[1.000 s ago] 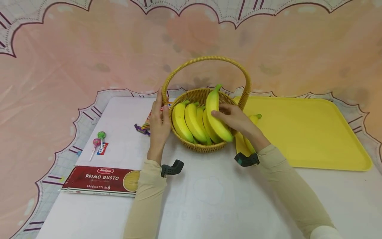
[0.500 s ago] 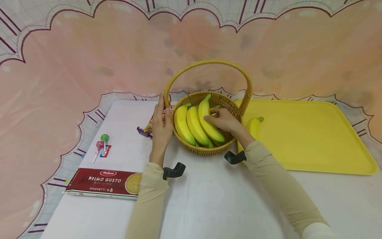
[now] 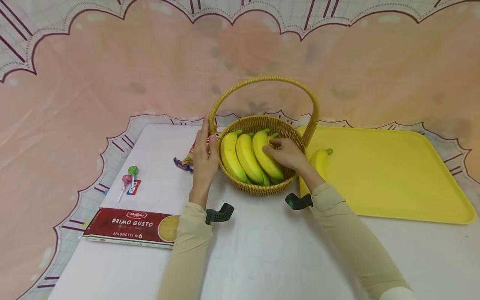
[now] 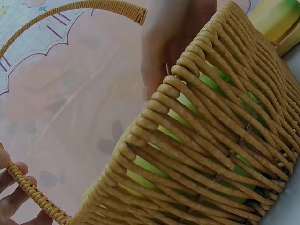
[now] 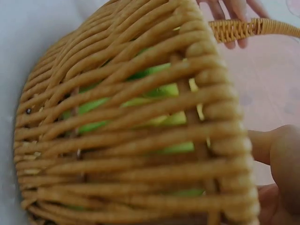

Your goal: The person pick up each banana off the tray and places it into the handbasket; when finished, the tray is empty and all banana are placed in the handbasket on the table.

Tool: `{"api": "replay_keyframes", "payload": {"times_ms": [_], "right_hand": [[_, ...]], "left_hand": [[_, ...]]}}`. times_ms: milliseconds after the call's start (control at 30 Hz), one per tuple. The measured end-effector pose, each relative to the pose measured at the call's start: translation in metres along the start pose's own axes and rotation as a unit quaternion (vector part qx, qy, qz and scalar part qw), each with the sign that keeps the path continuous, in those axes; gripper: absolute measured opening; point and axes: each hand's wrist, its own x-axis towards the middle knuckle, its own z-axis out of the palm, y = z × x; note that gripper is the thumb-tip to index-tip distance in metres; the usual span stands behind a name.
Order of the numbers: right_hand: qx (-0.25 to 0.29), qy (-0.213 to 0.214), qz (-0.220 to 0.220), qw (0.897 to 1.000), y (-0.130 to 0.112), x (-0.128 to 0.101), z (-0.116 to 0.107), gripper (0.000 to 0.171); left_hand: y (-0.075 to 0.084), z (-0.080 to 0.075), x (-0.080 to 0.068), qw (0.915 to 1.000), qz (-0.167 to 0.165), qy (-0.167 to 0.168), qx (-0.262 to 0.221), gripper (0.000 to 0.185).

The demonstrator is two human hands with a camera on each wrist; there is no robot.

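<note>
A yellow woven basket point(image 3: 258, 190) with a tall arched handle point(image 3: 268, 78) stands upright on the table, several bananas point(image 3: 231, 156) lying side by side in it. My left hand point(image 3: 205, 164) rests at the handle's left base, fingers straight along its outer side and thumb near the rim; in the left wrist view its fingertips show beside the handle point(image 4: 35, 194). Inside the basket, my right hand point(image 3: 290, 156) pinches the rightmost front banana point(image 3: 265, 160) between thumb and fingers; its fingertips are partly hidden. Green and yellow show through the basket's weave point(image 5: 159, 103).
A yellow tray point(image 3: 393, 175) lies right of the basket, with another banana point(image 3: 318, 161) on its left part. Wrapped sweets point(image 3: 183, 164) lie partly behind my left hand. Two lollipops point(image 3: 130, 175), a small red-and-blue packet point(image 3: 133, 187) and a spaghetti pack point(image 3: 131, 225) are at left.
My right hand has carried the banana leftward and down into the basket, where it now lies beside the others. My left hand stays at the handle's base.
</note>
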Motion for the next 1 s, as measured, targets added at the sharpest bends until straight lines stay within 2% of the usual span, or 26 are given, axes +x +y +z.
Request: {"api": "replay_keyframes", "payload": {"times_ms": [267, 400, 567, 667, 800, 900, 1000], "right_hand": [[0.004, 0.010, -0.052, 0.999, 0.012, -0.019, -0.007, 0.050], [-0.003, 0.050, -0.074, 0.996, 0.017, -0.035, -0.015, 0.046], [0.022, 0.114, -0.109, 0.987, 0.033, -0.057, -0.029, 0.039], [0.033, 0.141, -0.102, 0.984, 0.044, -0.070, -0.038, 0.039], [0.024, 0.160, -0.071, 0.984, 0.064, -0.082, -0.048, 0.041], [0.003, 0.165, -0.045, 0.985, 0.081, -0.087, -0.050, 0.047], [-0.018, 0.153, -0.017, 0.988, 0.097, -0.089, -0.050, 0.059]], "left_hand": [[0.000, 0.003, 0.000, 0.9999, -0.008, -0.009, -0.001, 0.051], [0.001, 0.003, -0.002, 0.9999, -0.010, -0.003, -0.005, 0.050], [0.001, 0.004, 0.000, 0.9999, -0.002, 0.008, -0.007, 0.050], [0.001, 0.004, 0.000, 0.9999, 0.000, 0.011, -0.013, 0.050], [0.000, 0.004, -0.001, 0.9998, 0.003, 0.014, -0.015, 0.050], [0.001, 0.004, -0.001, 0.9998, 0.008, 0.014, -0.014, 0.050], [0.001, 0.005, -0.001, 0.9997, 0.008, 0.014, -0.017, 0.050]]}}
